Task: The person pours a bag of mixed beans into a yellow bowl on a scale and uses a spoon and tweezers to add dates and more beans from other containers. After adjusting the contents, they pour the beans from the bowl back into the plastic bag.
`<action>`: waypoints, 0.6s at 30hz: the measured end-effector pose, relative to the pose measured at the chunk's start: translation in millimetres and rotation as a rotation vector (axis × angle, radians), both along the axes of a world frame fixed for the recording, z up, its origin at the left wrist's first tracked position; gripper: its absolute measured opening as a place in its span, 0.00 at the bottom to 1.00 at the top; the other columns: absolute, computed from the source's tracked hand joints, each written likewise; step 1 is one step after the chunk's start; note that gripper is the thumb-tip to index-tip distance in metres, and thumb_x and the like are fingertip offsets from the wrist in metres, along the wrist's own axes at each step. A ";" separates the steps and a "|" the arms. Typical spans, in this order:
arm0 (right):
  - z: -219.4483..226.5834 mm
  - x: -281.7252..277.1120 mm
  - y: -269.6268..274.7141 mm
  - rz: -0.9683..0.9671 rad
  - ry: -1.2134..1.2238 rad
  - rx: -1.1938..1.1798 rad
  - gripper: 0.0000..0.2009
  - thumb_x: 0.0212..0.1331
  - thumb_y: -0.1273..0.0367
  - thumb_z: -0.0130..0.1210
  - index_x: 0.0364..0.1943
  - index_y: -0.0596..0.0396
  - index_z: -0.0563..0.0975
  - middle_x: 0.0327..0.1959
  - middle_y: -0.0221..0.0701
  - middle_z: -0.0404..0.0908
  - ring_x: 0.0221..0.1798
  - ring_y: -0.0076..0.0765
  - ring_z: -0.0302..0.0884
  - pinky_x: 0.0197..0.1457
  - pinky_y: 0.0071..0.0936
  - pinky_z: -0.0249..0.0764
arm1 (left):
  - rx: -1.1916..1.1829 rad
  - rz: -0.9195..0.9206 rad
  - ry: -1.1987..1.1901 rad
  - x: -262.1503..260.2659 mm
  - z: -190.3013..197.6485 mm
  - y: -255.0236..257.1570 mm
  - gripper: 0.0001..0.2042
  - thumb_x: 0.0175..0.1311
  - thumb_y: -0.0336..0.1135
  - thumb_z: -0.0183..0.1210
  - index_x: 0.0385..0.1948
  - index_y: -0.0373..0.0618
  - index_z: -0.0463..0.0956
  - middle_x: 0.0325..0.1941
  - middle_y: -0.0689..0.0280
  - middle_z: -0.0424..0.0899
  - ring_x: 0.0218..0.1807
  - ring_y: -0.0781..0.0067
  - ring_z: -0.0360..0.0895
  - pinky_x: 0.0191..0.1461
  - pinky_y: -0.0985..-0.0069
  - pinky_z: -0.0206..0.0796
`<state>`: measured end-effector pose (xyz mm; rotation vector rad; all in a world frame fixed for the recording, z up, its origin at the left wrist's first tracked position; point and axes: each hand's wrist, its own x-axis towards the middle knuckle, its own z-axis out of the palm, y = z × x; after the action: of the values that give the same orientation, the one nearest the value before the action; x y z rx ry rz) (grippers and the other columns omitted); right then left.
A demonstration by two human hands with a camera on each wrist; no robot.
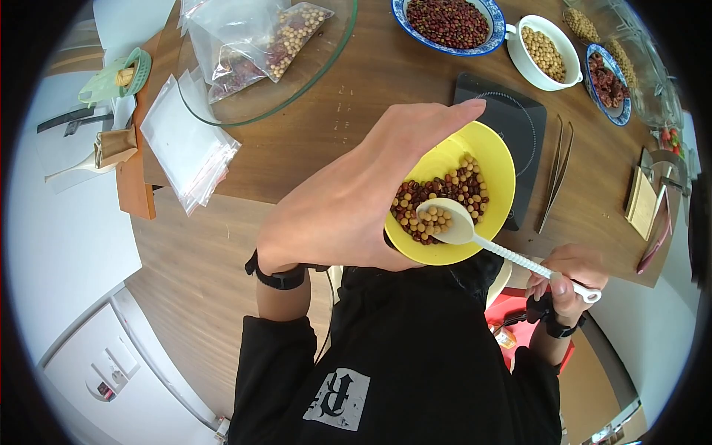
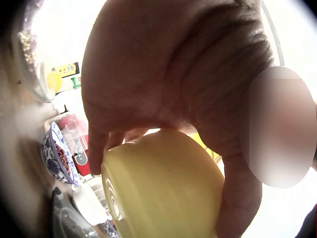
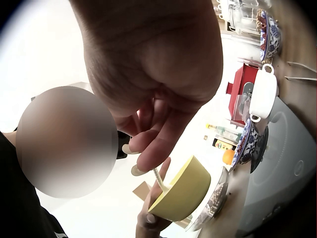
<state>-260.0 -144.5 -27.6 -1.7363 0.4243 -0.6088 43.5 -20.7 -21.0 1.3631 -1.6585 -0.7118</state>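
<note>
My left hand (image 1: 337,193) holds a yellow bowl (image 1: 501,159) by its side, thumb along the rim, with the bowl tilted over the table's front edge. The left wrist view shows the fingers spread around the bowl's outer wall. Inside lies a mix of dark red beans and tan soybeans (image 1: 471,178). My right hand (image 1: 569,276) grips the ribbed white handle of a spoon (image 1: 463,228) near its looped end. The spoon's head dips into the bowl and carries several soybeans. In the right wrist view the fingers curl around the handle above the bowl (image 3: 183,193).
Behind the bowl sits a black induction cooker (image 1: 530,126), with metal tongs (image 1: 555,174) beside it. Farther back are a blue-patterned bowl (image 1: 486,48) of red beans and a white pot (image 1: 530,74) of soybeans. A glass bowl (image 1: 297,104) with filled bags stands left, near empty zip bags (image 1: 182,141).
</note>
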 end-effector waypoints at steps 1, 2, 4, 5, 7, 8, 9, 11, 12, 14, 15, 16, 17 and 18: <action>-0.2 0.6 0.8 0.000 0.000 0.000 0.16 0.65 0.64 0.60 0.25 0.64 0.82 0.20 0.38 0.84 0.17 0.30 0.81 0.21 0.22 0.76 | -0.007 0.002 0.013 -0.4 -0.5 -0.1 0.62 0.30 0.34 0.84 0.75 0.45 0.51 0.70 0.52 0.69 0.67 0.50 0.70 0.68 0.60 0.65; -0.1 2.0 2.0 -0.006 -0.004 0.019 0.16 0.65 0.64 0.60 0.25 0.64 0.82 0.20 0.38 0.84 0.17 0.30 0.81 0.21 0.22 0.76 | -0.007 0.001 0.013 -0.4 0.2 -0.4 0.62 0.30 0.34 0.84 0.75 0.45 0.51 0.70 0.52 0.69 0.67 0.50 0.70 0.68 0.60 0.65; -0.1 3.8 2.9 -0.012 -0.009 0.038 0.16 0.65 0.64 0.60 0.25 0.64 0.82 0.21 0.38 0.84 0.17 0.30 0.80 0.20 0.22 0.75 | -0.007 -0.018 0.043 -0.1 2.6 -1.1 0.56 0.38 0.27 0.77 0.75 0.50 0.52 0.64 0.55 0.66 0.64 0.50 0.68 0.63 0.62 0.69; -0.4 4.7 2.5 -0.010 -0.014 0.028 0.16 0.65 0.64 0.60 0.25 0.64 0.83 0.21 0.39 0.84 0.17 0.30 0.80 0.20 0.22 0.75 | -0.006 -0.018 0.043 -0.1 2.7 -1.0 0.56 0.38 0.27 0.77 0.75 0.50 0.52 0.64 0.55 0.66 0.64 0.50 0.68 0.63 0.62 0.69; -0.5 5.3 2.4 -0.007 -0.020 0.019 0.16 0.64 0.64 0.60 0.25 0.64 0.83 0.21 0.39 0.84 0.17 0.30 0.80 0.21 0.22 0.75 | -0.006 -0.018 0.043 -0.3 2.9 -1.0 0.56 0.38 0.28 0.78 0.75 0.50 0.52 0.64 0.54 0.66 0.64 0.50 0.68 0.63 0.62 0.69; -0.3 5.4 2.5 -0.006 -0.016 0.026 0.16 0.64 0.65 0.59 0.25 0.65 0.83 0.21 0.39 0.84 0.17 0.30 0.80 0.21 0.21 0.75 | -0.006 -0.018 0.043 -0.5 2.7 -1.0 0.56 0.38 0.28 0.78 0.75 0.50 0.52 0.64 0.54 0.66 0.64 0.50 0.68 0.63 0.62 0.69; -0.2 5.4 2.6 -0.005 -0.013 0.034 0.16 0.64 0.65 0.59 0.25 0.65 0.83 0.21 0.39 0.84 0.17 0.30 0.80 0.21 0.21 0.75 | -0.008 -0.019 0.050 -0.8 2.2 -1.1 0.56 0.38 0.28 0.78 0.75 0.50 0.52 0.65 0.54 0.66 0.63 0.50 0.68 0.63 0.62 0.69; 1.6 7.2 2.8 -0.003 -0.010 0.031 0.16 0.64 0.65 0.59 0.25 0.65 0.83 0.21 0.39 0.84 0.17 0.30 0.80 0.21 0.21 0.75 | -0.011 -0.020 0.057 -1.1 1.4 -1.2 0.56 0.38 0.28 0.78 0.75 0.50 0.52 0.65 0.54 0.66 0.63 0.50 0.68 0.63 0.62 0.69; 2.0 8.1 2.6 -0.001 -0.007 0.028 0.16 0.64 0.65 0.59 0.25 0.65 0.83 0.21 0.39 0.84 0.17 0.30 0.80 0.21 0.22 0.75 | -0.017 -0.019 0.050 -1.0 1.0 -1.3 0.56 0.38 0.28 0.78 0.75 0.50 0.52 0.65 0.54 0.66 0.63 0.50 0.69 0.63 0.62 0.69; 1.1 9.4 1.0 0.011 -0.015 0.023 0.16 0.64 0.65 0.59 0.25 0.65 0.83 0.21 0.39 0.83 0.17 0.30 0.80 0.21 0.22 0.75 | -0.021 -0.018 0.044 -0.7 1.1 -1.1 0.56 0.38 0.28 0.78 0.75 0.50 0.52 0.65 0.54 0.66 0.63 0.50 0.69 0.63 0.62 0.69; 0.8 9.7 0.4 0.024 -0.024 0.017 0.16 0.64 0.65 0.58 0.26 0.65 0.83 0.21 0.38 0.83 0.17 0.30 0.80 0.21 0.22 0.75 | -0.008 -0.020 0.046 -0.3 1.6 -1.0 0.56 0.38 0.28 0.78 0.75 0.50 0.52 0.65 0.54 0.66 0.63 0.50 0.69 0.63 0.62 0.69; 1.1 9.4 0.3 0.024 -0.023 0.017 0.16 0.64 0.65 0.58 0.26 0.65 0.83 0.21 0.38 0.83 0.17 0.30 0.80 0.21 0.22 0.75 | 0.006 -0.023 0.049 0.0 2.0 -0.9 0.56 0.38 0.28 0.78 0.75 0.50 0.52 0.65 0.54 0.66 0.63 0.50 0.68 0.63 0.62 0.69; 1.5 9.2 0.2 0.026 -0.016 0.038 0.15 0.64 0.65 0.59 0.26 0.64 0.83 0.21 0.38 0.83 0.17 0.30 0.80 0.21 0.22 0.75 | 0.005 -0.022 0.049 0.3 1.8 -0.8 0.56 0.38 0.28 0.78 0.75 0.50 0.52 0.65 0.54 0.66 0.63 0.50 0.68 0.63 0.62 0.69; 1.7 9.0 0.1 0.027 -0.009 0.058 0.15 0.63 0.65 0.59 0.26 0.64 0.83 0.21 0.38 0.83 0.18 0.30 0.80 0.21 0.23 0.75 | 0.004 -0.025 0.051 0.8 1.5 -0.7 0.56 0.38 0.28 0.78 0.75 0.50 0.52 0.65 0.54 0.65 0.63 0.50 0.68 0.63 0.62 0.69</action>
<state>-251.1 -144.4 -25.9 -1.6812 0.4083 -0.5792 44.3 -21.4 -19.5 1.3189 -1.6373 -0.7590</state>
